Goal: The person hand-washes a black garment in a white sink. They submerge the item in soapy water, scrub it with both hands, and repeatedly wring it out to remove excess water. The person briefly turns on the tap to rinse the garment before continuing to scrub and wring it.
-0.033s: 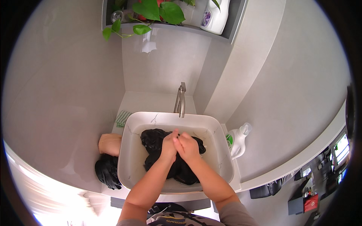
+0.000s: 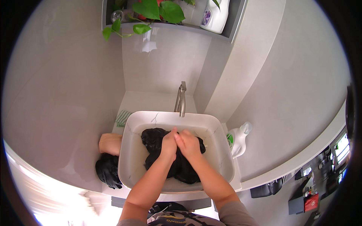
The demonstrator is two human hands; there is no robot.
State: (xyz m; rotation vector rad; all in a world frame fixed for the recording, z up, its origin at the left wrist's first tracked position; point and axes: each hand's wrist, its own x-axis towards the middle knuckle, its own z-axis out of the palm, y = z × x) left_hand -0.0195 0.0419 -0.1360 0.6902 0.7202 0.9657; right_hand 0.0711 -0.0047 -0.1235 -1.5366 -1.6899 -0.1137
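Observation:
A wet black garment (image 2: 184, 171) lies bunched in the white rectangular washbasin (image 2: 126, 150), in shallow cloudy water. Over its middle, my left hand (image 2: 169, 145) and my right hand (image 2: 188, 144) are pressed against each other. The fingers of both are closed, and dark cloth shows around and just under them. How much fabric is pinched between the palms is hidden. Behind the basin's far rim rises a metal faucet (image 2: 181, 100), with no water seen running from it.
Right of the basin stands a white detergent bottle (image 2: 238, 141). At its left lie a beige piece (image 2: 110, 143), another black cloth bundle (image 2: 108, 171) and a green-striped cloth (image 2: 123, 118). Overhead, a grey shelf niche (image 2: 169, 27) holds a trailing plant (image 2: 172, 13) and another white bottle (image 2: 216, 17).
My hands shift slightly against each other over the black garment, the right one turning a little. Everything else stays where it was.

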